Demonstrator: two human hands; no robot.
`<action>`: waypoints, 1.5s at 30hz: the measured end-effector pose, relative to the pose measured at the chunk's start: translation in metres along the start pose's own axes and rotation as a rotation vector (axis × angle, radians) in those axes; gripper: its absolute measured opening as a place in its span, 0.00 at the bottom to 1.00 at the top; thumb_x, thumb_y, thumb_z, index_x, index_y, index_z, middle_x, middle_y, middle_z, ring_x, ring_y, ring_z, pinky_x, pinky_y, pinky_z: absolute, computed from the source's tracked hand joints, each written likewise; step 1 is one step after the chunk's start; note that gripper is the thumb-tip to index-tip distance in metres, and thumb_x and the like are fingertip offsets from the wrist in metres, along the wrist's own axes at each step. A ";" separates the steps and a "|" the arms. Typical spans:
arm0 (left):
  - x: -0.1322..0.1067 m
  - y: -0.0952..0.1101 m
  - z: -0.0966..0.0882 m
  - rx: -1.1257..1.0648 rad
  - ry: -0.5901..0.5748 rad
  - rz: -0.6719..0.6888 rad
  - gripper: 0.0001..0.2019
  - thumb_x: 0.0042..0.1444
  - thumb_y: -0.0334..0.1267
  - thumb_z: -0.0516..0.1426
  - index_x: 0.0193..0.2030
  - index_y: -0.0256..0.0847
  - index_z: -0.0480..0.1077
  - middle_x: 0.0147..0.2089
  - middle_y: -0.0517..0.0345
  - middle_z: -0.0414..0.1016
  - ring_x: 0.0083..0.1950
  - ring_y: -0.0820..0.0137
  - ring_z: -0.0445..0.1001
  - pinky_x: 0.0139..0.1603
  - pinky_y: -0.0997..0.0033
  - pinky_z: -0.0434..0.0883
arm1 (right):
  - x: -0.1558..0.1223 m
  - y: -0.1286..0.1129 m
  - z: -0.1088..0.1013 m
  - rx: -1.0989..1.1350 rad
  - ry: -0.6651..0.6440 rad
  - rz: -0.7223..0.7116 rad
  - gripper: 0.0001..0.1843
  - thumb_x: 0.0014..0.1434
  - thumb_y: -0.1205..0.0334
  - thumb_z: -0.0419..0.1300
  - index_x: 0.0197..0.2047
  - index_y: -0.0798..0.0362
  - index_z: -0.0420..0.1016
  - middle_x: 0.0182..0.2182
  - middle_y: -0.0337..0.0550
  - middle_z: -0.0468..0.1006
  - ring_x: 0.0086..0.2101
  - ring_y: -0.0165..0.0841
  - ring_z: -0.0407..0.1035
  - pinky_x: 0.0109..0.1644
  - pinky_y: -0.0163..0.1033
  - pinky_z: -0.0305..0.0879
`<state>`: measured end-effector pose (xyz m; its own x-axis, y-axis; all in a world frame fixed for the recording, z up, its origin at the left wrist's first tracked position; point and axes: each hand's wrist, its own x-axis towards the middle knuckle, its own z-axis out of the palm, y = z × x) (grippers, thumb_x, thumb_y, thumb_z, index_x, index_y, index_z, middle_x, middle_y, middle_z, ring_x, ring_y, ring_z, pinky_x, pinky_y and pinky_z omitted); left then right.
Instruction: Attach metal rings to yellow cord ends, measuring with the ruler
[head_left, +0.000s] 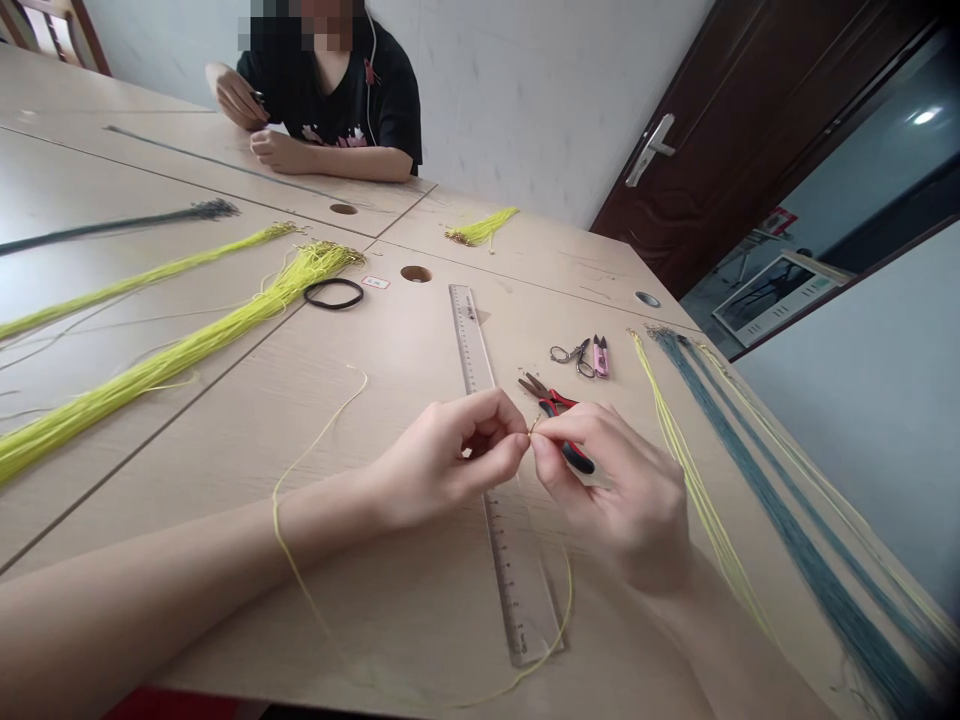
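My left hand (454, 455) and my right hand (619, 490) meet above a clear ruler (510, 580), thumbs and forefingers pinched together. Between the fingertips is one end of a thin yellow cord (570, 580), with a tiny gold-coloured metal piece at it, mostly covered by the fingers. The cord loops down over the table, and its other part passes across my left forearm. Partly behind my right hand lie red-and-black pliers (579, 457), jaws apart. Just beyond them are small folding scissors (576, 356) and pink thread snips (601, 357).
Bundles of yellow cords (247, 320) lie at left, beside a black hair band (334, 293). Teal cords (780, 510) and more yellow cords (694, 490) stretch along the right. A short yellow bundle (487, 226) is farther back. Across the table (390, 340) sits another person (330, 110).
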<state>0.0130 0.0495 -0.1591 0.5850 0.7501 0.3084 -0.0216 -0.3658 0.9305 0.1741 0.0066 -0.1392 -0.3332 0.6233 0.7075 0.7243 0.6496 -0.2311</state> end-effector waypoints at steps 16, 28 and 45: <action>0.001 0.008 0.000 -0.163 -0.110 -0.141 0.07 0.57 0.34 0.51 0.29 0.34 0.62 0.21 0.66 0.56 0.21 0.81 0.50 0.19 0.81 0.50 | -0.001 0.004 -0.001 -0.087 -0.014 -0.115 0.07 0.55 0.74 0.57 0.30 0.53 0.64 0.22 0.37 0.67 0.26 0.29 0.62 0.33 0.37 0.61; 0.000 0.011 0.001 -0.181 -0.086 -0.123 0.06 0.56 0.31 0.52 0.29 0.34 0.63 0.21 0.67 0.57 0.21 0.82 0.51 0.19 0.83 0.51 | -0.004 -0.002 0.004 -0.094 0.058 -0.043 0.07 0.53 0.73 0.55 0.27 0.53 0.63 0.20 0.36 0.64 0.24 0.28 0.59 0.33 0.38 0.59; 0.000 0.009 0.002 -0.198 -0.033 -0.098 0.09 0.58 0.37 0.52 0.29 0.35 0.63 0.21 0.67 0.56 0.21 0.81 0.50 0.19 0.80 0.50 | -0.001 -0.008 0.000 0.038 0.070 0.091 0.05 0.53 0.73 0.54 0.30 0.54 0.65 0.22 0.37 0.68 0.24 0.28 0.63 0.32 0.38 0.60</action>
<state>0.0141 0.0453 -0.1512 0.6185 0.7570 0.2105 -0.1200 -0.1737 0.9775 0.1685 0.0011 -0.1379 -0.2231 0.6496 0.7268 0.7259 0.6083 -0.3209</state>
